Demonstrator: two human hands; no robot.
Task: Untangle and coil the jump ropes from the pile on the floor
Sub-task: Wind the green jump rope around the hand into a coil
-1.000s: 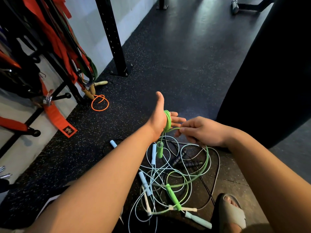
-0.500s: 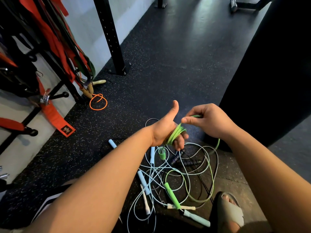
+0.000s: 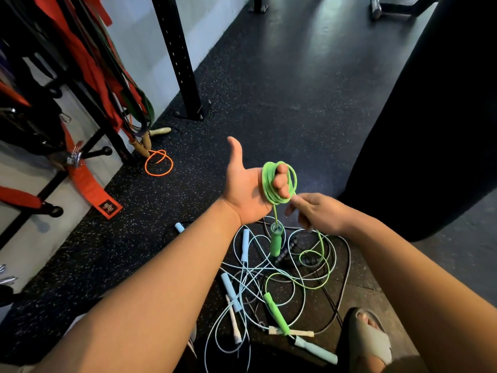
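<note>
Speckled rubber flooring (image 3: 269, 76) carries the rope pile (image 3: 274, 308) at 6 o'clock. Your left hand (image 3: 244, 184) is spread, thumb out, with the green jump rope (image 3: 265, 184) looped round its fingers. Your right hand (image 3: 317, 214) pinches the free length; feed it evenly, laying each turn beside the last.

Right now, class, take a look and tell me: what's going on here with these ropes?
A person has the green jump rope looped several times round the fingers of the left hand, while the right hand pinches its loose length beside the coil. One green handle hangs under the coil; the second handle lies in the pile on the floor, among pale blue ropes and a black rope.
</note>
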